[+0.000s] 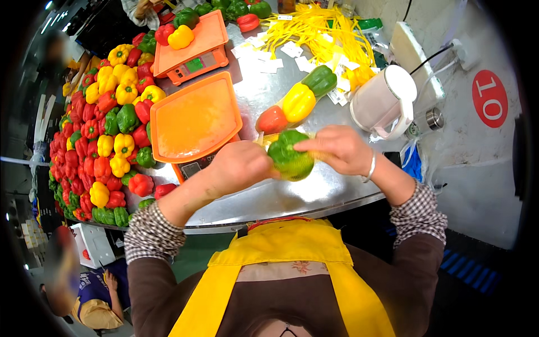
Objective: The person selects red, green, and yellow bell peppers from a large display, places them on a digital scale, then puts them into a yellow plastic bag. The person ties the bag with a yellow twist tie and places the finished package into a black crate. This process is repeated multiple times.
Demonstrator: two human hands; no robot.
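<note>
In front of me a green bell pepper (288, 147) is partly covered by a yellow mesh net (298, 167). My left hand (244, 162) is closed on the net at the pepper's left side. My right hand (343, 147) grips the net at the right, its index finger lying against the pepper. Part of the net is hidden behind my fingers. Just beyond my hands, a red bell pepper (272, 119), a yellow bell pepper (299, 102) and a green bell pepper (320, 81) lie end to end in one row on the metal table (248, 206).
Two orange scales stand at the left, a near one (196, 118) and a far one (191, 46) bearing peppers. Beyond them is a large heap of bell peppers (101, 139). Yellow net strips (311, 29) with white tags lie at the back. A white electric kettle (381, 101) stands right.
</note>
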